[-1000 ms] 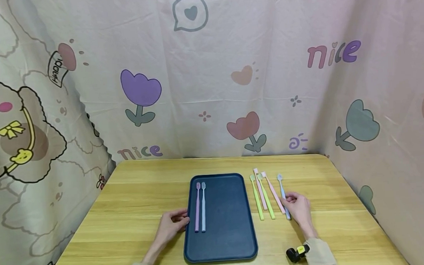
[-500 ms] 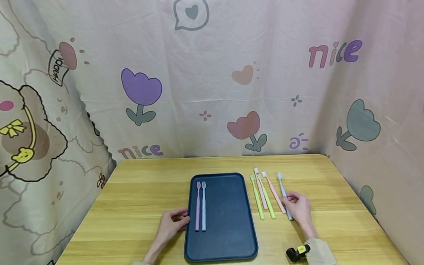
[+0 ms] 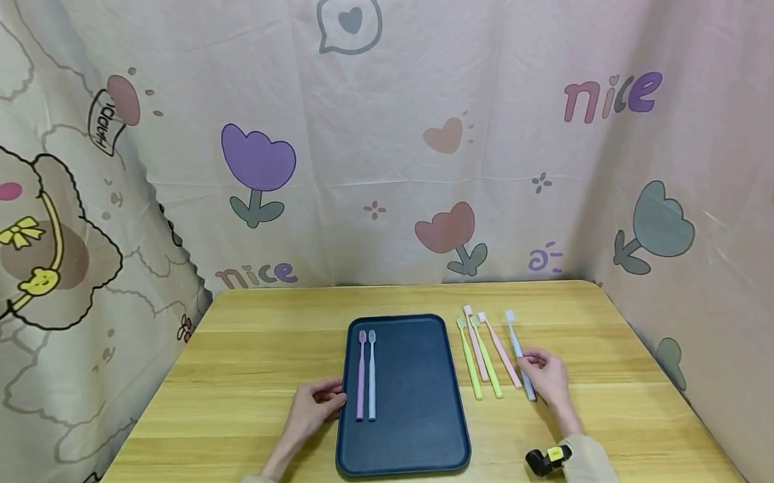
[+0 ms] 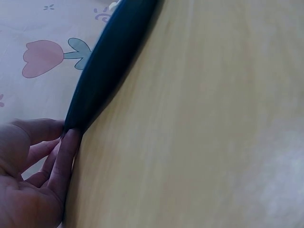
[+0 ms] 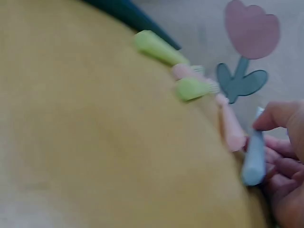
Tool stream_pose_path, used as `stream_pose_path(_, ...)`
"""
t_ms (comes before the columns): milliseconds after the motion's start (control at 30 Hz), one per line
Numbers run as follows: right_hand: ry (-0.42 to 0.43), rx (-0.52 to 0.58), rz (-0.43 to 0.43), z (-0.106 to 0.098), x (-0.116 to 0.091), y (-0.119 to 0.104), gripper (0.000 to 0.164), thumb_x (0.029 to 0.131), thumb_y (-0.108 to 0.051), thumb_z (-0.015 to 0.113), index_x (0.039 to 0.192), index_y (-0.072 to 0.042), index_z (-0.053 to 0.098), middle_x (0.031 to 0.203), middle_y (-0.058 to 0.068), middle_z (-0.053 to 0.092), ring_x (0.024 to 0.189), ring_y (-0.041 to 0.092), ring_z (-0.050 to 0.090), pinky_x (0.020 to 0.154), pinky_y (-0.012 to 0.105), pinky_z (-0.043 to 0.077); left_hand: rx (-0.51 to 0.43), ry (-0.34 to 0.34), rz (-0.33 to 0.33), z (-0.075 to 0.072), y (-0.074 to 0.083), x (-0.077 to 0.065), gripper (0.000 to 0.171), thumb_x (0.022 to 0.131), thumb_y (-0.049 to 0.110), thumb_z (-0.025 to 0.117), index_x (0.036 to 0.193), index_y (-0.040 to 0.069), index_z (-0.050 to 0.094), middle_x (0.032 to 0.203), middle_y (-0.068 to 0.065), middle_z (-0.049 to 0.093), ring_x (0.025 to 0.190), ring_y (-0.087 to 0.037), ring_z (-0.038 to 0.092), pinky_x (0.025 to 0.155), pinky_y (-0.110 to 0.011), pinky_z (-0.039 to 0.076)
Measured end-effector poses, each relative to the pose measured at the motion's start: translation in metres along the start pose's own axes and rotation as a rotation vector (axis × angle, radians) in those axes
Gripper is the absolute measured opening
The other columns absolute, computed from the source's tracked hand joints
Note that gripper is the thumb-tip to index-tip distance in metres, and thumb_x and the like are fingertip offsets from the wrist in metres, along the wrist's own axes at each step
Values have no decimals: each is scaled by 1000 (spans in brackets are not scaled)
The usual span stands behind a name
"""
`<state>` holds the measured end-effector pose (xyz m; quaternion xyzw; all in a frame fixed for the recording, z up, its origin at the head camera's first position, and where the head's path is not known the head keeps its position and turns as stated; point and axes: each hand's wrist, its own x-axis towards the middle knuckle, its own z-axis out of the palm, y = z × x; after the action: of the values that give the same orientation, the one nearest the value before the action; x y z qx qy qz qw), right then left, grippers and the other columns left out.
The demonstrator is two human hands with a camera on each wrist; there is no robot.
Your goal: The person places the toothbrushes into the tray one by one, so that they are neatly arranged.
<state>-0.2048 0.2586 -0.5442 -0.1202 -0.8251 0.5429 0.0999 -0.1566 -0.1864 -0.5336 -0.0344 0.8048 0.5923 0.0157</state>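
A dark blue tray [image 3: 417,444] lies on the table, and my left hand [image 3: 309,413] holds its left rim between thumb and fingers. In the left wrist view the fingertips meet the tray's edge [image 4: 107,61]. On the tray's left part a purple toothbrush [image 3: 360,381] and a light blue toothbrush [image 3: 371,381] lie side by side. Right of the tray, my right hand [image 3: 548,379] pinches a blue toothbrush [image 3: 514,340] by its handle. The right wrist view shows that blue handle [image 5: 255,164] between thumb and fingers, its end tilted toward the camera.
Two green toothbrushes [image 3: 470,368] and two pink toothbrushes [image 3: 503,359] lie between the tray and my right hand, some crossing near their heads. The wooden table [image 3: 254,336] ends at a printed cloth [image 3: 355,126] behind and at both sides.
The blue toothbrush in my right hand has shifted slightly, its head a little farther away and its handle end slightly right. My left hand and the tray stay put.
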Motion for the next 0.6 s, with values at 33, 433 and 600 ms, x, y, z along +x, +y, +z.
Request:
stream_pose_path(33, -32, 41, 28, -2, 0, -1, 31, 90, -6, 68, 116, 11, 66, 79, -5, 69, 62, -3, 52, 54, 14, 45, -7, -9, 2, -1, -1, 1, 35, 88, -1, 72, 122, -9, 67, 106, -23, 72, 81, -10, 65, 65, -26, 63)
stream_pose_path(433, -247, 250, 148, -20, -4, -23, 37, 94, -4, 67, 126, 11, 56, 80, -12, 65, 61, 3, 52, 53, 17, 46, -9, -17, 7, -1, -3, 4, 34, 88, 0, 73, 121, -7, 69, 104, -21, 73, 80, -10, 66, 65, -26, 63)
stream_pose_path(600, -286, 256, 132, -20, -6, -37, 41, 92, -3, 69, 128, 12, 56, 88, -9, 68, 72, 5, 62, 63, 20, 54, -10, -13, 0, 0, -4, 4, 34, 88, -1, 72, 121, -7, 69, 104, -20, 73, 81, -12, 66, 65, -26, 63)
